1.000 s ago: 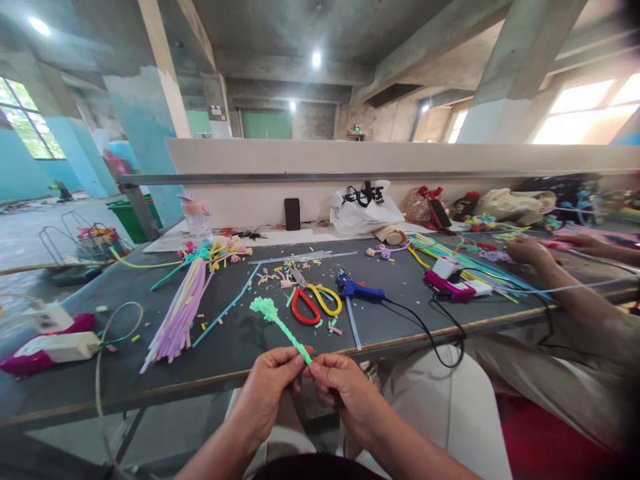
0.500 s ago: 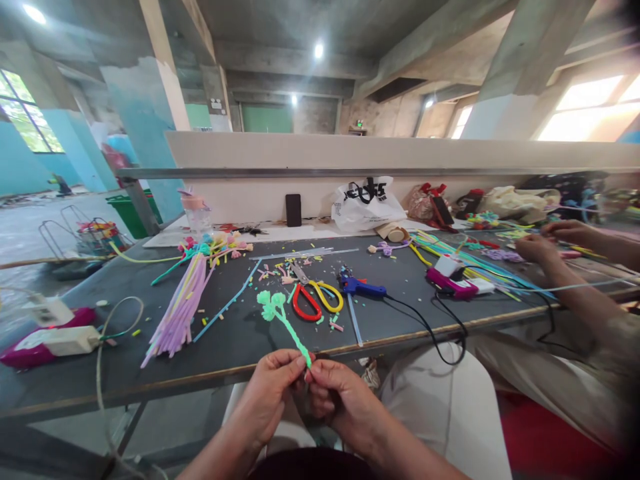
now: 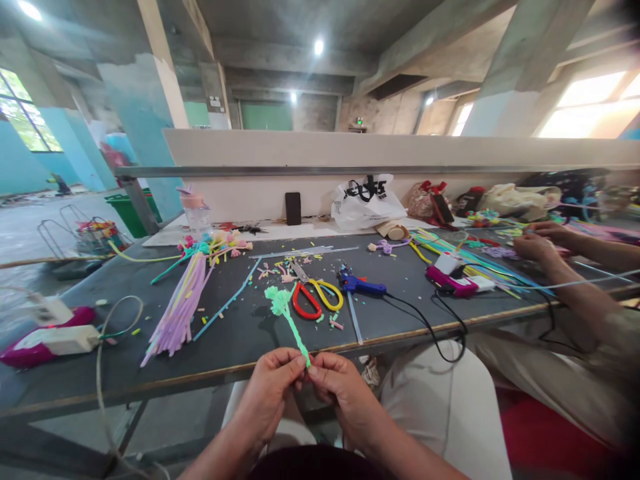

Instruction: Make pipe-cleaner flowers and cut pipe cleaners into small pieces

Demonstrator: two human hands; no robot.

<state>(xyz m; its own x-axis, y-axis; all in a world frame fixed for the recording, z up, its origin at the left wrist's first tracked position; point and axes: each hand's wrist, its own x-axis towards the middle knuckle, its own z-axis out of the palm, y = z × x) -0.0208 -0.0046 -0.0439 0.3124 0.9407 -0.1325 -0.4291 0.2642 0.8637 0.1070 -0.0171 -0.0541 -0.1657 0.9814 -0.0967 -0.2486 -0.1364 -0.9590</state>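
Note:
A mint-green pipe-cleaner flower [image 3: 293, 323] with a twisted stem tilts up and to the left, its fluffy head over the table. My left hand [image 3: 275, 380] pinches the lower stem between thumb and fingers. Close against it, my right hand [image 3: 333, 383] grips the stem's bottom end, and the fingertips hide that end. Beyond the flower lie scissors [image 3: 316, 297] with one red and one yellow handle. A blue glue gun [image 3: 364, 285] rests to their right, beside a clear glue stick [image 3: 355, 320].
Purple pipe cleaners [image 3: 177, 310] lie bundled at left, near a power strip [image 3: 60, 337]. Cut scraps litter the middle of the dark table [image 3: 235, 337]. A phone [image 3: 293, 209] and a white bag [image 3: 370, 203] stand at the back. At right, a co-worker's hands [image 3: 540, 243] work near another power strip [image 3: 457, 283].
The flower has turned about its stem, so its head shows a different side and sits slightly further right. Both hands keep their pinch on the stem. The co-worker's hands have shifted slightly.

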